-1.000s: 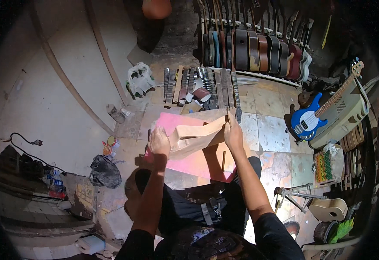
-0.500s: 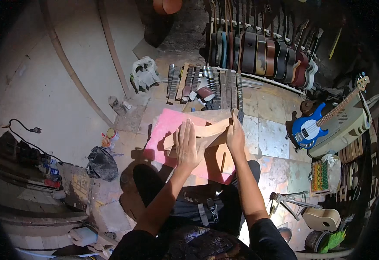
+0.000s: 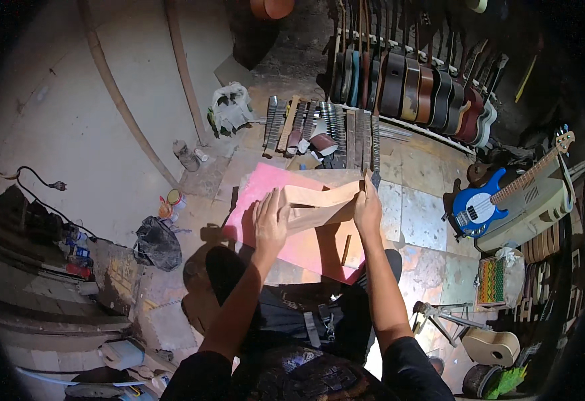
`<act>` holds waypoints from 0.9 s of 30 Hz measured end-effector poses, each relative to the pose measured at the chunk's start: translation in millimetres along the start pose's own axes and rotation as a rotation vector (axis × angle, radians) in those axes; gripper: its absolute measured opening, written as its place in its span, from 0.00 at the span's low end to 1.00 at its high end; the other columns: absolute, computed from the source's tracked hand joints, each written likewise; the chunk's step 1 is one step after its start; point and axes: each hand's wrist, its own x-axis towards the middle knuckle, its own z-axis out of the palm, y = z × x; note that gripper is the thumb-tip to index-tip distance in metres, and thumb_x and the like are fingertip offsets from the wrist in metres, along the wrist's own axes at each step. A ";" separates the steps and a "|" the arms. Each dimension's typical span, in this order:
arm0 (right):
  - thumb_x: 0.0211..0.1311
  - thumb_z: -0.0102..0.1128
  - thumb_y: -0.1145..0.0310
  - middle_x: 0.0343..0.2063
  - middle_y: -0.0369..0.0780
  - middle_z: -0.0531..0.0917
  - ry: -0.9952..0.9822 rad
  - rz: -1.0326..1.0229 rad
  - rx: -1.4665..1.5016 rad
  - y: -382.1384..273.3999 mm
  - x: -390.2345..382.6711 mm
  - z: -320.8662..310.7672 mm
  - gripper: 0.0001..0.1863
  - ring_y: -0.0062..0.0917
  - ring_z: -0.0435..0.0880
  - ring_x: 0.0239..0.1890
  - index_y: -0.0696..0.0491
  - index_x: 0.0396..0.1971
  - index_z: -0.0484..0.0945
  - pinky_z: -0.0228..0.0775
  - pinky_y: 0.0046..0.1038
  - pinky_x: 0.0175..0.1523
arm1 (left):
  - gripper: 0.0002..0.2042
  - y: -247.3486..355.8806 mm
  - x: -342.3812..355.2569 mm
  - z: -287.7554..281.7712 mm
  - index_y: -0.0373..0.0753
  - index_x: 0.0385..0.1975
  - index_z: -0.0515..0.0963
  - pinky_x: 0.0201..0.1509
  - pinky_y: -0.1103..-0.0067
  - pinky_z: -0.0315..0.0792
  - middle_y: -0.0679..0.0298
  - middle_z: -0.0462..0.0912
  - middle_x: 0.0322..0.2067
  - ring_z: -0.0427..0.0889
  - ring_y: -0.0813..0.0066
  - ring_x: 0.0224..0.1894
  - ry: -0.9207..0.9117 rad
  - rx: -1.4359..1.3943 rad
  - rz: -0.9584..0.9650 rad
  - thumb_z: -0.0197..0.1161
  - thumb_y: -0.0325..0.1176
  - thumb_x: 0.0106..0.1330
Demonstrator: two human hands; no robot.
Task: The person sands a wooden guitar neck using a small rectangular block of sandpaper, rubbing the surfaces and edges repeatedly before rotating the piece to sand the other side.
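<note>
Between my hands, above my lap, is a pale wooden piece [image 3: 322,196] with a curved, band-like upper edge and a flatter brownish face below it. My left hand [image 3: 270,220] is around its left end, fingers close together over the wood. At the other end, my right hand [image 3: 368,208] grips it, the thumb side turned toward the piece. Beneath lies a pink sheet [image 3: 264,179], partly covered by a tan board. A short dark stick [image 3: 346,249] rests on the board near my right forearm.
Fretted guitar necks [image 3: 332,120] lie on the tiled floor ahead. Behind them, a rack [image 3: 409,125] holds several guitars. At right, a blue bass guitar [image 3: 481,204] leans on a pale casing. A black plastic bag [image 3: 157,244] sits at left; a metal stand [image 3: 443,321] is at lower right.
My left hand has slid from lying flat over the wooden piece to its left end, with the fingers now curled. My right hand keeps its grip. The view has shifted slightly.
</note>
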 end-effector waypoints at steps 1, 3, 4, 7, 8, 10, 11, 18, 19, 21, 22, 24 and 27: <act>0.71 0.46 0.74 0.66 0.58 0.76 -0.007 0.009 -0.007 -3.0 -0.3 -1.2 0.30 0.51 0.76 0.67 0.59 0.73 0.67 0.66 0.40 0.72 | 0.29 -3.3 6.4 -1.6 0.37 0.73 0.68 0.74 0.54 0.61 0.49 0.76 0.66 0.72 0.46 0.69 -0.037 -0.035 -0.035 0.63 0.39 0.74; 0.69 0.48 0.77 0.67 0.57 0.75 -0.003 0.027 -0.052 -18.0 -11.0 -2.6 0.31 0.50 0.77 0.67 0.57 0.73 0.67 0.66 0.40 0.72 | 0.29 -11.4 10.0 -0.9 0.39 0.73 0.68 0.70 0.54 0.64 0.51 0.77 0.64 0.74 0.47 0.66 -0.049 -0.028 -0.034 0.62 0.40 0.74; 0.67 0.49 0.78 0.68 0.55 0.75 0.032 -0.031 -0.046 -14.3 -21.9 8.3 0.33 0.49 0.77 0.67 0.55 0.74 0.67 0.67 0.39 0.71 | 0.29 -13.6 14.5 -1.0 0.40 0.74 0.67 0.68 0.54 0.66 0.51 0.78 0.63 0.75 0.47 0.64 -0.057 -0.022 -0.026 0.62 0.40 0.75; 0.63 0.51 0.81 0.71 0.52 0.71 -0.029 -0.182 -0.006 -27.2 -59.6 41.4 0.39 0.47 0.75 0.68 0.50 0.77 0.63 0.70 0.38 0.69 | 0.31 -15.6 20.9 3.3 0.40 0.75 0.66 0.66 0.52 0.67 0.52 0.78 0.61 0.75 0.48 0.61 -0.116 0.046 -0.052 0.62 0.37 0.73; 0.62 0.52 0.82 0.73 0.53 0.68 -0.092 -0.193 0.025 -36.0 -69.8 53.1 0.40 0.46 0.73 0.71 0.50 0.78 0.62 0.69 0.38 0.70 | 0.31 -15.1 19.9 5.2 0.40 0.75 0.65 0.66 0.53 0.67 0.52 0.78 0.61 0.75 0.47 0.62 -0.121 0.062 -0.051 0.61 0.36 0.73; 0.59 0.53 0.86 0.76 0.53 0.62 -0.133 -0.150 0.154 -66.4 -86.0 69.4 0.43 0.45 0.68 0.75 0.52 0.78 0.61 0.66 0.36 0.74 | 0.31 -15.5 20.4 4.2 0.41 0.76 0.64 0.66 0.53 0.66 0.53 0.77 0.61 0.74 0.47 0.62 -0.126 0.104 -0.042 0.60 0.34 0.72; 0.60 0.53 0.84 0.77 0.53 0.62 -0.093 -0.250 0.119 -73.9 -89.1 80.4 0.42 0.47 0.73 0.71 0.51 0.78 0.61 0.71 0.38 0.70 | 0.31 -16.5 22.5 3.7 0.41 0.76 0.64 0.66 0.53 0.66 0.52 0.77 0.61 0.74 0.47 0.62 -0.133 0.112 -0.053 0.58 0.32 0.72; 0.63 0.54 0.75 0.77 0.54 0.61 -0.189 -0.504 -0.111 -101.0 -82.7 89.9 0.39 0.50 0.88 0.40 0.44 0.77 0.63 0.82 0.45 0.40 | 0.31 -27.6 25.5 8.5 0.40 0.77 0.63 0.66 0.53 0.65 0.51 0.77 0.61 0.74 0.44 0.61 -0.052 0.056 -0.025 0.54 0.28 0.71; 0.60 0.57 0.76 0.77 0.51 0.62 -0.217 -0.493 -0.135 -98.6 -83.6 86.8 0.41 0.48 0.88 0.42 0.43 0.76 0.65 0.83 0.43 0.42 | 0.31 -26.8 25.6 7.3 0.40 0.77 0.63 0.66 0.53 0.65 0.50 0.76 0.61 0.74 0.44 0.61 -0.066 0.046 -0.027 0.54 0.28 0.71; 0.59 0.57 0.78 0.76 0.49 0.65 -0.280 -0.511 -0.154 -92.8 -80.1 75.3 0.40 0.47 0.88 0.45 0.44 0.75 0.67 0.83 0.43 0.46 | 0.33 -23.8 27.5 -0.6 0.40 0.78 0.60 0.67 0.53 0.66 0.49 0.76 0.62 0.73 0.42 0.61 -0.134 0.020 -0.052 0.55 0.26 0.70; 0.58 0.57 0.79 0.75 0.48 0.66 -0.312 -0.521 -0.164 -88.1 -77.9 69.3 0.40 0.47 0.88 0.46 0.45 0.74 0.68 0.83 0.43 0.47 | 0.35 -24.0 29.6 -2.0 0.40 0.79 0.58 0.66 0.53 0.66 0.48 0.76 0.61 0.74 0.42 0.62 -0.167 0.023 -0.054 0.57 0.27 0.70; 0.58 0.56 0.81 0.73 0.47 0.70 -0.433 -0.525 -0.123 -68.1 -82.1 65.7 0.37 0.46 0.88 0.49 0.47 0.71 0.72 0.83 0.43 0.51 | 0.39 -24.8 33.3 -6.1 0.41 0.80 0.54 0.65 0.53 0.68 0.45 0.76 0.61 0.74 0.41 0.62 -0.231 0.036 -0.054 0.60 0.28 0.69; 0.59 0.53 0.83 0.71 0.48 0.73 -0.362 -0.511 0.055 -47.0 -94.9 46.4 0.34 0.46 0.86 0.55 0.49 0.67 0.77 0.82 0.42 0.57 | 0.44 -25.7 31.8 -11.0 0.39 0.79 0.55 0.68 0.56 0.69 0.45 0.77 0.60 0.74 0.40 0.63 -0.236 0.013 -0.036 0.69 0.33 0.61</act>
